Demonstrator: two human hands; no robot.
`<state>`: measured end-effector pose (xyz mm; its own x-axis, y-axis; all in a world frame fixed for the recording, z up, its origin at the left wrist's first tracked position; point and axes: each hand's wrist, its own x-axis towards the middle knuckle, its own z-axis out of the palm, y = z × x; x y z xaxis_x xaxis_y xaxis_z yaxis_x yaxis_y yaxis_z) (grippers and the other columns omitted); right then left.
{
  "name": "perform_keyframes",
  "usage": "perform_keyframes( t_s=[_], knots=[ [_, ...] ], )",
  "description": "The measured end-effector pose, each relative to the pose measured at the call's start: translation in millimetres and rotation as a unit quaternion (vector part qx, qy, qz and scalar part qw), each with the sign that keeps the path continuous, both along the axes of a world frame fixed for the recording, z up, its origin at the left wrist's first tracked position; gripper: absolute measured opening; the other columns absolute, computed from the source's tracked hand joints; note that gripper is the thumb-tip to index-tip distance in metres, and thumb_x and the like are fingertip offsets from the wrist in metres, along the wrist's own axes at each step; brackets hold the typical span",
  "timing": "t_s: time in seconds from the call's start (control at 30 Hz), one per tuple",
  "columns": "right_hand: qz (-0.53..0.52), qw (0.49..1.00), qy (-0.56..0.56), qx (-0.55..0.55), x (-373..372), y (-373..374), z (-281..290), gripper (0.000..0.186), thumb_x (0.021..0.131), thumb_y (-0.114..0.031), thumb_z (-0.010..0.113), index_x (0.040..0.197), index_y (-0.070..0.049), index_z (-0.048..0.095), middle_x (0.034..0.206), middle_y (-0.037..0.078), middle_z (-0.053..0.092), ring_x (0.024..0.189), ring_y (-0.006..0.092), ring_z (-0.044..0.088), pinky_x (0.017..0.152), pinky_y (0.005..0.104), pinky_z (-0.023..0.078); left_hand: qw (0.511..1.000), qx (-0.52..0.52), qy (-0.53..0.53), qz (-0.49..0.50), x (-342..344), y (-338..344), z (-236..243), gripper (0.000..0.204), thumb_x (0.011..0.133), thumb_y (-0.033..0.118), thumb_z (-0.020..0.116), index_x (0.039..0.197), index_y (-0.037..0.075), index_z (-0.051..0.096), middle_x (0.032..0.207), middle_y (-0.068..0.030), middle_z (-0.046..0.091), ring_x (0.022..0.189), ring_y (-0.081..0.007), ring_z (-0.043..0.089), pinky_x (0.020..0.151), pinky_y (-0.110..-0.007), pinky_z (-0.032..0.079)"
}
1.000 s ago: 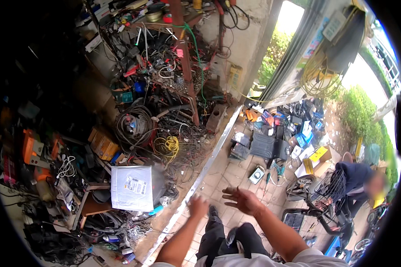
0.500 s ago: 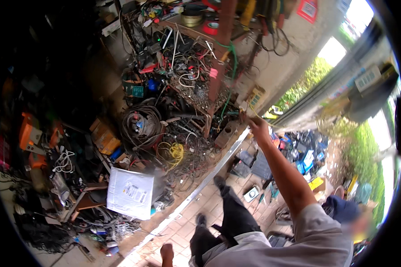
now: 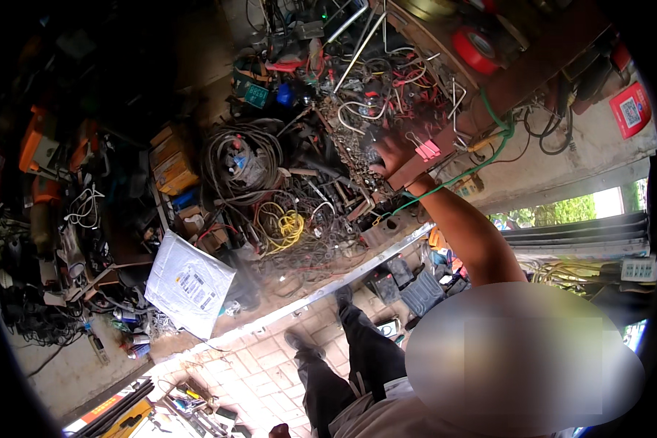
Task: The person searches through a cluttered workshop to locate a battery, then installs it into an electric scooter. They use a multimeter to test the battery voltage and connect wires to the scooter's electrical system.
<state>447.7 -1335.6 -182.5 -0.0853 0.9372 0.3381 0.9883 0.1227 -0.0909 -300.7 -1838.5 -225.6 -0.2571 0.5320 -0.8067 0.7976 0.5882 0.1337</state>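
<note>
My right hand (image 3: 393,155) reaches in from the lower right, past a rusty brown post (image 3: 452,150) that hides part of it. It hovers over or touches small loose parts on a crowded metal shelf (image 3: 354,150). Thumb and fingers look apart, and I make out nothing between them. Cables (image 3: 398,91) in red, grey and white lie heaped just beyond the fingertips. A pink binder clip (image 3: 426,148) is on the post beside the hand. At the bottom edge only the top of my left hand (image 3: 279,431) shows, its fingers cut off by the frame.
A green cord (image 3: 456,186) runs by my right forearm. Below the shelf lie a coiled hose (image 3: 241,160), yellow cable (image 3: 285,230) and a white parcel (image 3: 190,283). A pale sill (image 3: 321,292) edges the brick paving (image 3: 270,365). A blurred patch covers the lower right.
My right hand has gone from beside the doorway wall to the shelf behind the post. The view has turned and come closer to the shelf. My left hand sits lower in the frame.
</note>
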Motion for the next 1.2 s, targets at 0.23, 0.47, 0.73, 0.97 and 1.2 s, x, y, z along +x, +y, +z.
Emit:
perform_keyframes(
  t_s=[0.23, 0.47, 0.73, 0.97, 1.2],
  knots=[
    [-0.023, 0.97, 0.231, 0.07, 24, 6, -33, 0.022, 0.082, -0.014, 0.061, 0.1, -0.003, 0.057, 0.093, 0.017, 0.059, 0.092, 0.0339, 0.058, 0.075, 0.0428, 0.047, 0.996, 0.06, -0.068, 0.025, 54, 96, 23, 0.031, 0.094, 0.022, 0.051, 0.109, -0.001, 0.066, 0.111, -0.0176, 0.066, 0.108, -0.0305, 0.06, 0.097, -0.038, 0.046],
    [-0.296, 0.891, 0.302, 0.163, -26, -62, 29, 0.015, 0.088, -0.012, 0.05, 0.093, 0.0, 0.057, 0.083, 0.027, 0.059, 0.082, 0.0478, 0.056, 0.068, 0.0488, 0.045, 0.95, 0.125, -0.132, -0.254, 48, 208, -26, 0.034, 0.094, 0.029, 0.056, 0.111, 0.002, 0.067, 0.112, -0.0201, 0.065, 0.108, -0.0298, 0.061, 0.1, -0.041, 0.045],
    [-0.423, 0.692, 0.573, 0.118, -156, -285, 115, 0.025, 0.095, -0.019, 0.052, 0.094, 0.003, 0.063, 0.072, 0.01, 0.065, 0.062, 0.0147, 0.061, 0.06, 0.0301, 0.048, 0.796, 0.101, -0.474, -0.362, 340, 347, 123, 0.03, 0.094, 0.027, 0.058, 0.103, -0.001, 0.063, 0.087, -0.013, 0.067, 0.082, -0.0198, 0.063, 0.073, -0.032, 0.048],
    [-0.488, 0.563, 0.606, 0.276, -337, -411, 162, 0.017, 0.094, -0.015, 0.055, 0.096, 0.0, 0.063, 0.075, 0.005, 0.058, 0.068, 0.0113, 0.054, 0.061, 0.0277, 0.045, 0.682, -0.244, -0.617, -0.308, 424, 236, 201, 0.023, 0.096, 0.019, 0.055, 0.108, 0.0, 0.059, 0.103, -0.007, 0.062, 0.093, -0.015, 0.06, 0.083, -0.028, 0.049],
    [-0.668, 0.497, 0.512, 0.21, -483, -528, 140, 0.023, 0.085, -0.021, 0.067, 0.095, 0.0, 0.065, 0.089, 0.016, 0.067, 0.081, 0.0276, 0.065, 0.074, 0.0348, 0.051, 0.679, -0.267, -0.429, -0.532, 327, 130, 161, 0.016, 0.095, 0.012, 0.053, 0.091, -0.003, 0.057, 0.094, -0.0094, 0.062, 0.076, -0.0146, 0.062, 0.063, -0.028, 0.053]
  ],
)
